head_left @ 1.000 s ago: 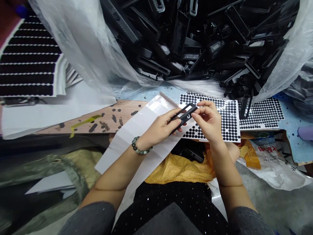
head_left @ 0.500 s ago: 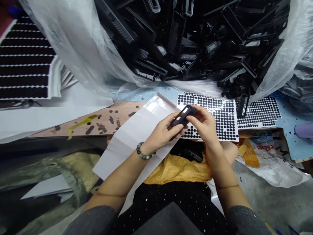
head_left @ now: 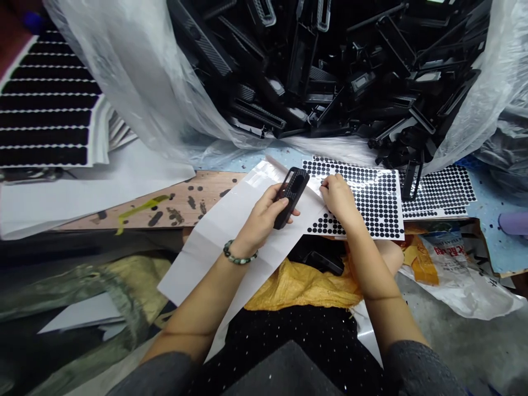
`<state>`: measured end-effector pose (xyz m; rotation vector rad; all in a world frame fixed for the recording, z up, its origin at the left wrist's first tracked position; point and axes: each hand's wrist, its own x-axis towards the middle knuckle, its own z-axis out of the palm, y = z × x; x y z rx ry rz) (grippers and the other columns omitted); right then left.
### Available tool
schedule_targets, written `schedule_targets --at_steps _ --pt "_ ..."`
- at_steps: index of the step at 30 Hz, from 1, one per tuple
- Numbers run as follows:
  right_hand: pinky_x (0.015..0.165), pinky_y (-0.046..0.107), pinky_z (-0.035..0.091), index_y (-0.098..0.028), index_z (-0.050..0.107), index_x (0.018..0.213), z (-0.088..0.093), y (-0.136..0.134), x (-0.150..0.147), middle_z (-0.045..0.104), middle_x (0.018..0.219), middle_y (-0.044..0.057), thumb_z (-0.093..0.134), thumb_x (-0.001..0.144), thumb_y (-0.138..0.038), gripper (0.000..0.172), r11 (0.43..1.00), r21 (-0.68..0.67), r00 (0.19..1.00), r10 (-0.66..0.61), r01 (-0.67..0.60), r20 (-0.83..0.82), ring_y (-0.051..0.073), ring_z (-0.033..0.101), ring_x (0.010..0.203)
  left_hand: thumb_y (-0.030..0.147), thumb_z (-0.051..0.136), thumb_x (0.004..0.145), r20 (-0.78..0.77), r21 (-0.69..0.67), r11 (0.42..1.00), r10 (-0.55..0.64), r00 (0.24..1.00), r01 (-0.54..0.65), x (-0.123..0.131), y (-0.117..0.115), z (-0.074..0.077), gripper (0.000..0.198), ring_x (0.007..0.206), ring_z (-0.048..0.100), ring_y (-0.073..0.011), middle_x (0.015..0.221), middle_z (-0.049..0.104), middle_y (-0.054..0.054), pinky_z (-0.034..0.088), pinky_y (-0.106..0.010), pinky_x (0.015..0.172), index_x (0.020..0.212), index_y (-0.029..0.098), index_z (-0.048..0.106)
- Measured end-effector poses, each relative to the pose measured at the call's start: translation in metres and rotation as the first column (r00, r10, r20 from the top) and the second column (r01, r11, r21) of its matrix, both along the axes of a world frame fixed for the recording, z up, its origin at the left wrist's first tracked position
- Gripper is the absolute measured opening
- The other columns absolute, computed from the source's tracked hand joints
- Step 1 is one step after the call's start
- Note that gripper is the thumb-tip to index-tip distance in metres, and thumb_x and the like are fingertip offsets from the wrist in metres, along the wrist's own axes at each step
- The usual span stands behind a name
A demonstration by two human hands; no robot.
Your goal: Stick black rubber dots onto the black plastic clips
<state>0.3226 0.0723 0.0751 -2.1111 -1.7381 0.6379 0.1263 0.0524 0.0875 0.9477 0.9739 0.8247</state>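
My left hand [head_left: 264,217] is wrapped round a black plastic part [head_left: 292,197] with a carbon-fibre pattern and an elongated slot, held tilted above a white paper [head_left: 223,242]. To its right, my right hand [head_left: 339,199] is pinched over a white sheet of round black stickers [head_left: 375,203]. A small dark spot at its fingertips looks like one of those stickers, partly hidden by the fingers. Part of the sheet beside these fingers is bare white.
A clear plastic bag [head_left: 136,82] full of black plastic parts [head_left: 303,60] lies across the back. More sticker sheets [head_left: 439,190] are at right, striped black sheets [head_left: 45,102] at left. A yellow woven sack [head_left: 301,286] with black parts sits below the table edge.
My right hand has let go of the black plastic part and moved down onto the sticker sheet. The left hand has shifted left, turning the part more upright.
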Motion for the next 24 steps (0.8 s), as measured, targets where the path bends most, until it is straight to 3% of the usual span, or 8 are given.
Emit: schedule_targets --at_steps 3,5,8,10,11,15,18,24 --pt "0.076 0.035 0.044 -0.022 0.047 0.071 0.005 0.000 0.001 0.056 0.085 0.004 0.052 0.081 -0.010 0.016 1.000 0.028 0.992 -0.007 0.011 -0.124 0.019 0.052 0.080 0.035 0.056 0.079 0.069 -0.042 0.998 0.047 0.996 -0.045 0.002 0.001 -0.004 0.040 0.074 0.069 -0.0131 0.099 0.064 -0.003 0.056 -0.023 0.058 0.116 0.019 0.050" --pt "0.074 0.033 0.045 -0.023 0.045 0.072 0.009 -0.005 0.001 0.053 0.078 0.000 0.054 0.081 -0.014 0.016 0.992 0.084 0.935 -0.056 0.091 -0.349 0.016 0.050 0.074 0.033 0.056 0.080 0.115 -0.058 0.996 0.067 0.991 -0.061 0.004 0.002 -0.008 0.038 0.077 0.069 -0.0140 0.102 0.064 -0.003 0.056 -0.023 0.061 0.116 0.020 0.051" --pt "0.074 0.031 0.050 -0.024 0.049 0.080 0.015 -0.018 -0.007 0.055 0.076 -0.003 0.062 0.080 -0.029 0.014 0.981 0.093 0.689 -0.053 0.173 -0.722 0.014 0.054 0.072 0.035 0.062 0.082 0.178 -0.044 0.997 0.068 0.982 -0.061 0.009 0.002 -0.012 0.038 0.085 0.070 -0.0160 0.106 0.065 -0.005 0.056 -0.024 0.066 0.116 0.021 0.054" --pt "0.077 0.032 0.052 -0.024 0.053 0.079 0.019 -0.027 -0.017 0.058 0.081 -0.002 0.067 0.077 -0.038 0.020 0.987 0.081 0.550 -0.007 0.136 -0.835 0.014 0.057 0.076 0.038 0.066 0.082 0.205 -0.012 0.997 0.079 0.976 -0.078 0.013 0.001 -0.013 0.038 0.089 0.070 -0.0168 0.109 0.066 -0.005 0.057 -0.025 0.069 0.115 0.022 0.056" --pt "0.080 0.033 0.053 -0.023 0.055 0.077 0.021 -0.031 -0.023 0.060 0.086 0.000 0.069 0.075 -0.042 0.023 0.989 0.090 0.524 0.014 0.119 -0.852 0.014 0.059 0.080 0.039 0.067 0.081 0.208 0.007 0.996 0.088 0.974 -0.091 0.014 0.000 -0.014 0.038 0.089 0.069 -0.0166 0.109 0.067 -0.005 0.057 -0.024 0.069 0.114 0.023 0.056" --pt "0.082 0.034 0.055 -0.023 0.061 0.073 0.025 -0.035 -0.038 0.058 0.104 0.004 0.072 0.074 -0.048 0.027 0.970 0.194 0.612 0.064 0.148 -0.788 0.018 0.059 0.096 0.042 0.070 0.081 0.189 0.086 0.988 0.106 0.976 -0.124 0.017 -0.003 -0.016 0.038 0.087 0.067 -0.0142 0.109 0.068 -0.003 0.056 -0.025 0.075 0.113 0.024 0.059" --pt "0.076 0.033 0.056 -0.023 0.063 0.072 0.025 -0.034 -0.042 0.056 0.099 0.004 0.069 0.077 -0.042 0.021 0.959 0.241 0.694 0.072 0.148 -0.716 0.017 0.058 0.091 0.044 0.068 0.083 0.172 0.137 0.983 0.097 0.980 -0.121 0.017 -0.004 -0.019 0.039 0.091 0.066 -0.0148 0.111 0.068 -0.003 0.055 -0.027 0.081 0.115 0.024 0.059" --pt "0.072 0.032 0.054 -0.022 0.061 0.074 0.024 -0.035 -0.046 0.054 0.095 0.004 0.065 0.080 -0.029 0.010 0.933 0.316 0.781 0.068 0.170 -0.620 0.016 0.055 0.085 0.049 0.065 0.086 0.111 0.313 0.932 0.153 0.982 -0.180 0.021 -0.007 -0.027 0.040 0.115 0.061 -0.0204 0.121 0.065 -0.006 0.048 -0.035 0.102 0.117 0.024 0.060"
